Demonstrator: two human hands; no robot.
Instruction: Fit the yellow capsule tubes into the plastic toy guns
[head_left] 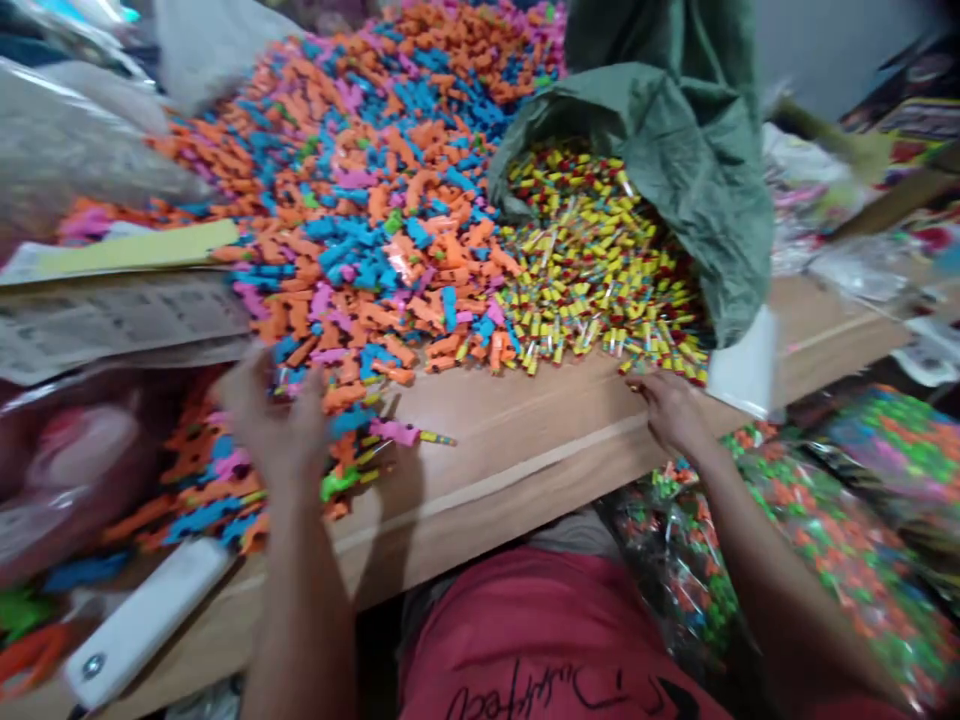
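Note:
My left hand [281, 425], smeared by motion, is over the near left part of a big heap of small orange, blue and pink plastic toy pieces [420, 190]. Its thumb and fingers are apart, with nothing visible between them. At the front edge of a pile of tiny yellow-and-red pieces with clear parts [592, 280], my right hand [675, 410] has its fingertips pinched together, seemingly on one small yellow piece. A pink toy piece with a yellow tip [397, 432] lies on the wooden table [517, 425] between my hands.
A green sack [697, 200] lies with its mouth around the yellow pile. At the left are a box with a yellow edge [127, 310] and a white bar-shaped object [150, 620]. Clear bags of coloured pieces [817, 540] are below the table at right.

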